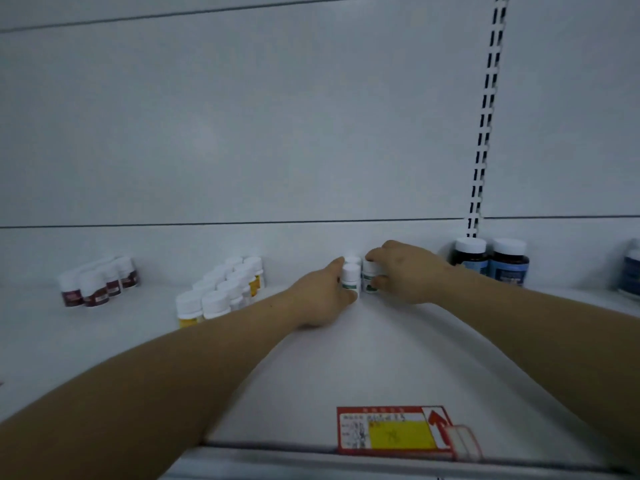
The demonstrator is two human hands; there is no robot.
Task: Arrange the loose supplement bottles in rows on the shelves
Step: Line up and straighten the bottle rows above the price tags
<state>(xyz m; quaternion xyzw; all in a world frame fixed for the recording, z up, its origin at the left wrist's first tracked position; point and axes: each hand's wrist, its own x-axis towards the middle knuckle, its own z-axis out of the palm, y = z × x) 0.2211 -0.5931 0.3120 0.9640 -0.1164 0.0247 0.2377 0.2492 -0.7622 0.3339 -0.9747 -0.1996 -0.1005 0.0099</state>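
Head view: at frame centre the left hand [322, 296] pinches a green-labelled bottle [350, 278] and the right hand [405, 271] curls round a second green bottle [370, 279] just beside it, both upright at the back of the white shelf [346, 362]. Yellow-labelled bottles [221, 289] left of centre, dark red bottles [97, 282] at far left and blue bottles [488, 259] at right already stand in rows, so the task seems well along, with the green row barely begun. Every bottle is capped, so the contents do not show.

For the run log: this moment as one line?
step: aligning row | left hand: grips green-label bottle | right hand: grips second green-label bottle | where: shelf, between yellow-label bottles and blue bottles
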